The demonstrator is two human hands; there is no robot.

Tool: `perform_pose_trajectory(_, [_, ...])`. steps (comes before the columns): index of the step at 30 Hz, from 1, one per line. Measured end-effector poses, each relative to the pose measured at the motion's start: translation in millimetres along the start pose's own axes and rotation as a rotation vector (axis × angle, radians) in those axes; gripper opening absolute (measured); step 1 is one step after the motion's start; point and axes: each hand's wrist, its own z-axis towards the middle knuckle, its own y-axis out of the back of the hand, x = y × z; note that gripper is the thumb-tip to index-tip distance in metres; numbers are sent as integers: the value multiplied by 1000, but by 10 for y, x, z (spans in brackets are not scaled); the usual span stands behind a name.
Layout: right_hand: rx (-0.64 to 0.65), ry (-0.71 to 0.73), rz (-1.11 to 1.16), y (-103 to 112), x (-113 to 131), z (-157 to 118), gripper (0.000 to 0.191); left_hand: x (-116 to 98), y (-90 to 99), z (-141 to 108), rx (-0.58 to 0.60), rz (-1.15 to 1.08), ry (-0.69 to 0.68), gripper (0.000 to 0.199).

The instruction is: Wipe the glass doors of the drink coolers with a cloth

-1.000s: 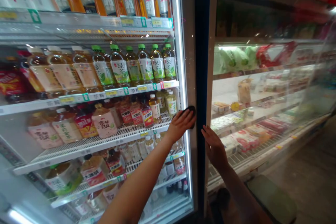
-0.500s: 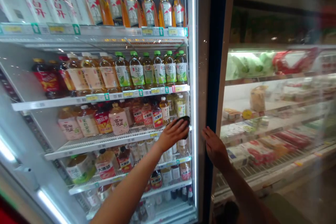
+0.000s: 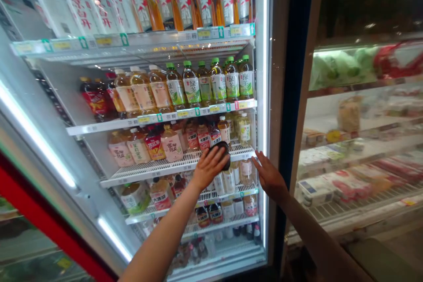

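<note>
My left hand [image 3: 209,168] reaches in front of a lit drinks cooler, fingers laid over a black round object [image 3: 226,163]. The hand covers much of that object, so its kind cannot be made out. Behind the fingers is the third shelf [image 3: 152,172], which carries pink-labelled and red-labelled tea bottles [image 3: 172,145]. My right hand [image 3: 269,178] is open beside the cooler's right edge, its fingers stretched toward the lit strip [image 3: 265,110] there. Nothing shows in it.
Green-capped tea bottles [image 3: 218,81] line the second shelf. Clear water bottles [image 3: 95,4] and amber bottles [image 3: 205,2] fill the top one. At right is an open chilled case [image 3: 330,158] with packaged food. A red-edged door or frame [image 3: 42,216] slants along the lower left.
The view has shifted, so the cooler sits further right. My left hand and the black round object have moved left across the shelf front. My right hand has come nearer the cooler's lit edge.
</note>
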Motion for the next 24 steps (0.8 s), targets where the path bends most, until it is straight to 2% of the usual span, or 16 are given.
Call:
perform_pose_trajectory(2, [23,15,-20,-51,105,33,74,95,53,-49,-82,59,208,59])
perform_pose_trajectory(4, [52,39,-35,-109,218,75,72,18,41,-181,-140,83,299,59])
perform_pose_trajectory(6, [84,59,-34,-170,316,125,72,-157,-5,-341,-146,79,216,55])
perform_pose_trajectory(8, [114,61,-24,-228,387,182,72,-284,-36,-448,-95,49,25,52])
perform_pose_trajectory(10, [136,50,-19,-283,437,245,71,-247,-12,-473,-39,27,-88,51])
perform_pose_trajectory(11, [144,47,-21,-310,460,276,70,-163,26,-469,-26,26,-75,53])
perform_pose_trajectory(12, [152,47,-25,-338,485,305,70,-49,77,-471,-26,31,-15,56])
perform_pose_trajectory(15, [197,50,-54,-437,578,366,69,267,250,-612,-61,31,289,71])
perform_pose_trajectory(17, [215,30,-85,-523,645,370,68,289,309,-833,-78,25,457,81])
perform_pose_trajectory(18, [210,16,-100,-570,672,361,67,230,311,-953,-79,27,485,82])
perform_pose_trajectory(20, [175,-3,-124,-665,705,325,66,41,267,-1132,-66,38,412,76])
perform_pose_trajectory(22, [141,-4,-138,-744,708,283,68,-99,206,-1164,-41,47,252,65])
perform_pose_trajectory(24, [128,11,-146,-796,692,249,72,-58,190,-1069,-21,65,139,58])
